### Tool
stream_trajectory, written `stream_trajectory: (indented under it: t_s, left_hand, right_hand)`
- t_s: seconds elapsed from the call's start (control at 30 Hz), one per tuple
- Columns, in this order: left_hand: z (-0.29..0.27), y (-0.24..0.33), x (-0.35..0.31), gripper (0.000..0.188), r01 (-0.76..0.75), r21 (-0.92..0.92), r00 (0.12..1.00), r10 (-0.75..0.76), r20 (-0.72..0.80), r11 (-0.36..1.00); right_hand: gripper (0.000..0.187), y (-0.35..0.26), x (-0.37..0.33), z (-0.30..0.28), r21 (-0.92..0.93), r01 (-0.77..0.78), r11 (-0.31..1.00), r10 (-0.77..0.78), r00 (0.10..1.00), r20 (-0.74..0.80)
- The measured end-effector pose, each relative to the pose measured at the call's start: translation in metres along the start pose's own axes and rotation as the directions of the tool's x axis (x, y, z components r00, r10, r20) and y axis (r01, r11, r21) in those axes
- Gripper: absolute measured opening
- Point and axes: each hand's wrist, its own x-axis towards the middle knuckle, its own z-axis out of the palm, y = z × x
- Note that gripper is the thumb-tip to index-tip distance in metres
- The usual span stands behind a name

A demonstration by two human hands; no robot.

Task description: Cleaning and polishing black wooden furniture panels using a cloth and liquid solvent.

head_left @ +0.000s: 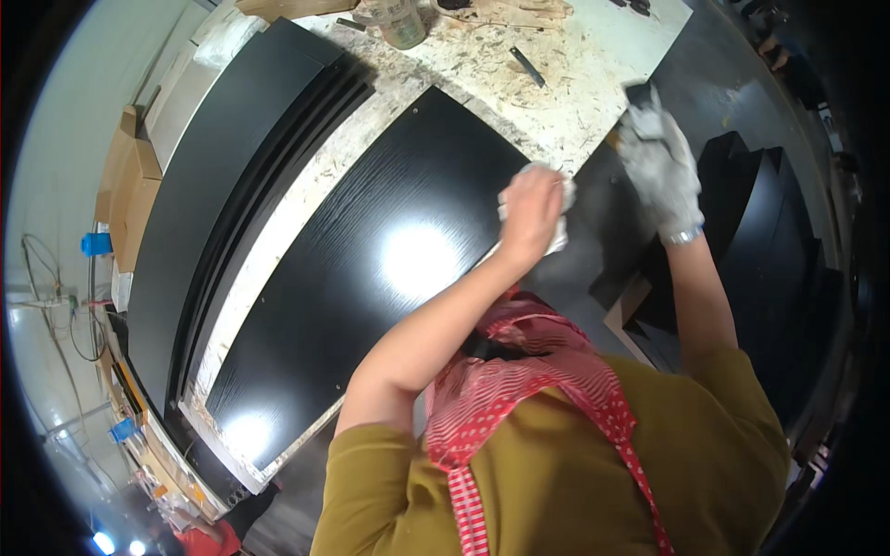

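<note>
A glossy black wood-grained panel (pixel 371 232) lies on the worktable in front of me. My left hand (pixel 533 211), bare, is closed on a white cloth (pixel 560 236) at the panel's right corner. My right hand (pixel 660 171) wears a whitish-grey work glove and is raised off the table's right edge, somewhat blurred. Its fingers are closed around a small dark flat piece (pixel 639 94), whose kind I cannot make out. A silver band circles the right wrist.
Long black panels (pixel 232 176) are stacked on the left. More dark panels (pixel 751 241) stand low on the right. The stained white tabletop (pixel 593 56) bears a clear jar (pixel 400 26) and a thin dark tool (pixel 527 67). A cardboard box (pixel 134 185) and a person in red (pixel 209 539) are farther left.
</note>
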Motion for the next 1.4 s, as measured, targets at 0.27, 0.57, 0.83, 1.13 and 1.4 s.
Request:
stream_trajectory:
  t_s: [0.27,0.57,0.83,1.13,1.4]
  left_hand:
    - [0.012,0.042,0.038,0.033,0.659,-0.675,0.747,-0.396,0.534,0.331]
    - [-0.394,-0.075,-0.103,0.043,0.259,-0.896,0.462,-0.861,-0.213,0.361]
    - [-0.532,-0.101,-0.177,0.075,0.352,-0.885,0.132,-0.952,-0.275,0.304]
    - [-0.514,-0.073,-0.203,0.046,0.371,-0.821,0.368,-0.88,-0.3,0.435]
    - [-0.47,-0.048,-0.223,0.057,-0.036,-0.966,0.53,-0.814,-0.236,0.257]
  right_hand:
    - [0.041,-0.04,-0.078,-0.056,0.073,0.132,0.988,-0.12,0.981,-0.152]
    - [0.031,0.017,-0.036,-0.031,0.087,-0.061,0.994,0.036,0.963,0.268]
    - [0.041,0.066,-0.023,0.046,-0.045,0.074,0.996,-0.077,0.995,-0.064]
    - [0.037,0.103,-0.054,0.048,-0.032,0.058,0.998,-0.061,0.991,-0.121]
    - [0.035,0.122,-0.05,0.077,-0.147,0.026,0.989,-0.045,0.99,-0.131]
